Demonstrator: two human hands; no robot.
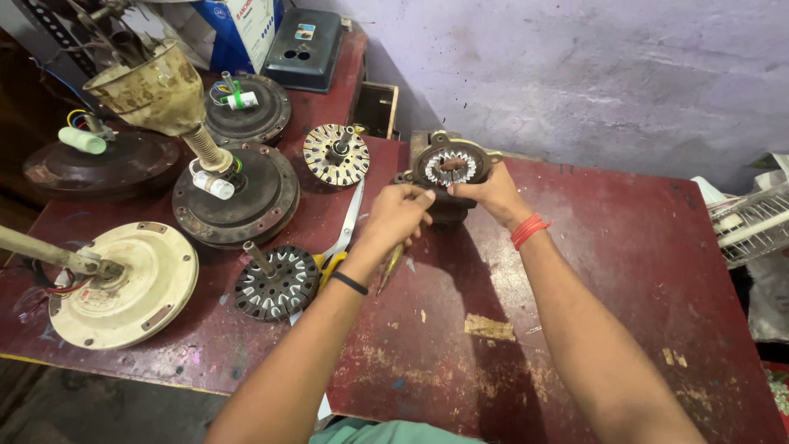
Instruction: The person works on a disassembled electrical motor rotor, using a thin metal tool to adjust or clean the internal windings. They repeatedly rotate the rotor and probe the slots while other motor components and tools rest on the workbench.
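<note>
At the far middle of the worn dark-red tabletop (625, 247) stands a round, dark metal motor housing with a ring of pale stator teeth inside (449, 168), and both hands are on it. The left hand (397, 217) is curled shut around a slim yellowish-handled tool (389, 267), whose shaft slants down towards the near side, while its fingertips press against the left rim of the housing. The right hand (491, 191), with red bands at the wrist, grips the right rim of the housing with bent fingers. Just left of the left forearm lie scissors with yellow handles (339, 238), blades pointing to the far side, and beside them a dark toothed rotor disc with a short steel shaft (275, 282). Farther away sits a brass-coloured slotted stator disc (335, 154). Left of that rests a round rusty-brown fan motor body (246, 193) with a white capacitor on top, and at the near left a cream-coloured round fan motor cover (131, 284). A white wire fan guard (752, 222) shows at the right edge.
</note>
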